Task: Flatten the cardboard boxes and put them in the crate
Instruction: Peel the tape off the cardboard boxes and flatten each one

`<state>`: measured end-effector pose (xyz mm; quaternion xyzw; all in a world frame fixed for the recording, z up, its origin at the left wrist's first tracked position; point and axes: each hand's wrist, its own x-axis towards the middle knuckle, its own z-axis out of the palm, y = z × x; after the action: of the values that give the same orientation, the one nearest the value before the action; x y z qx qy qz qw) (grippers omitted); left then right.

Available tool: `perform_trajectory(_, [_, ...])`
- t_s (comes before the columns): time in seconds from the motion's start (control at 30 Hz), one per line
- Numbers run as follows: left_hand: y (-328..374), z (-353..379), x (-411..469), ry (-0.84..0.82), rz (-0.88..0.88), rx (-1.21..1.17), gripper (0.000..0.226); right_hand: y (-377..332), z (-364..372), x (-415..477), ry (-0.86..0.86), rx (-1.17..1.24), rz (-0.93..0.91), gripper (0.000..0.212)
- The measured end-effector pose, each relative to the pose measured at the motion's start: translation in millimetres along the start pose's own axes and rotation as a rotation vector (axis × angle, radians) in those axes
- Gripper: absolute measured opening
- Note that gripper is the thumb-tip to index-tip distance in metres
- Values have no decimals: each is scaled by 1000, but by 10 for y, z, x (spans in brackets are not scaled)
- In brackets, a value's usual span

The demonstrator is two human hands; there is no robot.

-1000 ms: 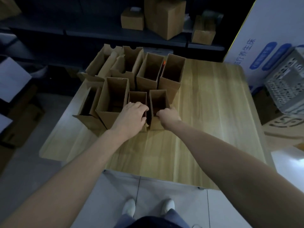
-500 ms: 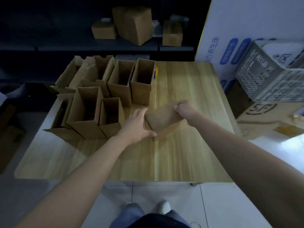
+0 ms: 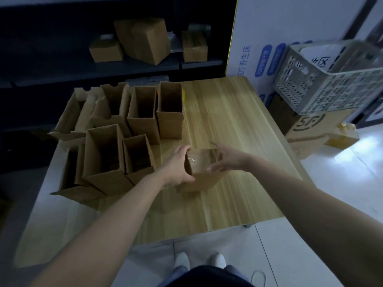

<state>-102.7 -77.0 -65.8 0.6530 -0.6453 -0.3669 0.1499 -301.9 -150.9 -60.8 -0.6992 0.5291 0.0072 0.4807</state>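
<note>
A small brown cardboard box (image 3: 202, 172) stands on the wooden table (image 3: 238, 129), its taped end facing up. My left hand (image 3: 177, 166) grips its left side, thumb wrapped round the near corner. My right hand (image 3: 224, 159) lies over its top right edge with the fingers stretched out across the tape. Several open cardboard boxes (image 3: 124, 129) stand upright in a cluster on the left half of the table. The white perforated crate (image 3: 323, 79) sits off the table at the right, on a large printed carton (image 3: 310, 129).
A dark shelf (image 3: 124, 65) behind the table carries three closed cartons (image 3: 145, 40). A white printed panel (image 3: 269, 38) stands at the back right. Tiled floor lies to the right and near side, with my feet (image 3: 199, 262) at the table's near edge.
The small box left the cluster, lay tilted between my hands half a second ago, and now stands taped end up. My view has swung right, bringing the crate into sight.
</note>
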Motion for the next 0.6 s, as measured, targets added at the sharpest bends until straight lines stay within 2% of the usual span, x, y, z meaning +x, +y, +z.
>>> perform_trajectory(0.1, [-115, 23, 34, -63, 7, -59, 99, 72, 109, 79, -33, -299, -28, 124])
perform_trajectory(0.17, [-161, 60, 29, -96, -1, -80, 96, 131, 158, 117, -31, -327, -40, 120])
perform_trajectory(0.27, [-149, 101, 42, -157, -49, -108, 92, 185, 156, 149, 11, -373, -78, 102])
perform_trajectory(0.33, [-94, 86, 101, -197, -91, -111, 78, 201, 112, 160, -1, -437, -105, 97])
perform_trajectory(0.43, [11, 123, 190, -105, -73, -92, 48, 227, 52, 178, 1, -512, -128, 99])
perform_trajectory(0.6, [194, 349, 268, 117, -31, -14, 35, 287, 3, 204, -7, -545, -169, 103])
